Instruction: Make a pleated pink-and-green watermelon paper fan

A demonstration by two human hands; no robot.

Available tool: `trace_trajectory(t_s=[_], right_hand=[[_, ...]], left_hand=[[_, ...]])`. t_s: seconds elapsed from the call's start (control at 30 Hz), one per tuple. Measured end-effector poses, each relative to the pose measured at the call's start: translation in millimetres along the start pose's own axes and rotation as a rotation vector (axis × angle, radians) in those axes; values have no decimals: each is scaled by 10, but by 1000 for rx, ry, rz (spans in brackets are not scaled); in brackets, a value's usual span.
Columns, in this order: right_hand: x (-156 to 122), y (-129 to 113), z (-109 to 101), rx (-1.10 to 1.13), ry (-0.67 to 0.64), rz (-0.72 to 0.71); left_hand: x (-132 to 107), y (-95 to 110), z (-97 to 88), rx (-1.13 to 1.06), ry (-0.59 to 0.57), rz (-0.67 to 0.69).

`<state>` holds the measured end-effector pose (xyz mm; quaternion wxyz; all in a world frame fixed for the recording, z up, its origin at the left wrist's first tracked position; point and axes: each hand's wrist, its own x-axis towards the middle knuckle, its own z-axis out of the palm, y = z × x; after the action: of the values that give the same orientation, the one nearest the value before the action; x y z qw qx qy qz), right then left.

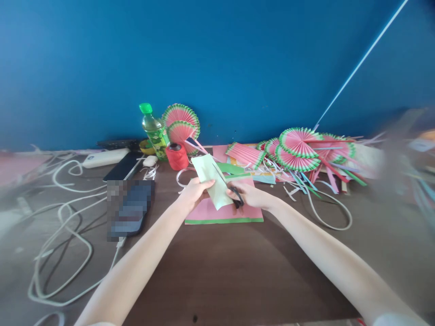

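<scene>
My left hand [194, 192] pinches the left edge of a pale green sheet of paper [213, 180], holding it up over the table. My right hand [250, 195] is closed on black-handled scissors [231, 189], whose blades run up across the green sheet. Under both hands lies a pink sheet with a green strip along its near edge [217, 215].
Pink-and-green pleated paper fans [301, 149] and loose paper strips crowd the back right. A green-capped bottle [153, 130], a red spool [176, 156], more fans [181, 121], a phone [128, 207], a power bank [105, 158] and white cables [61, 226] lie left on the brown table [238, 271].
</scene>
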<state>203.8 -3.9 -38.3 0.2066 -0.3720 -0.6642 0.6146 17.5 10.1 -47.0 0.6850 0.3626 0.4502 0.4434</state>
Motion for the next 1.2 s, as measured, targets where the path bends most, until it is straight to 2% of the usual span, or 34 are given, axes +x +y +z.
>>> trace_trajectory(t_s=[0.2,0.37,0.53,0.7,1.0,1.2], right_hand=[[14,24,15,-10,13,-22],[18,18,20,105,-5,6],[22,9,23,205,46,-5],[30,19,32,246,41,-27],[50,31,59,202,75,-41],[43,11,67,136,106,-63]], left_hand=[[17,-13,-9,0,-15,-6],[-1,-6,29,52,-20,-58],[-41,-17,77,86,-76,-82],[-72,-22,101,127,-124,-83],[-67,-30,84,157,-179,-84],[-50,-36,79,166,-159,-86]])
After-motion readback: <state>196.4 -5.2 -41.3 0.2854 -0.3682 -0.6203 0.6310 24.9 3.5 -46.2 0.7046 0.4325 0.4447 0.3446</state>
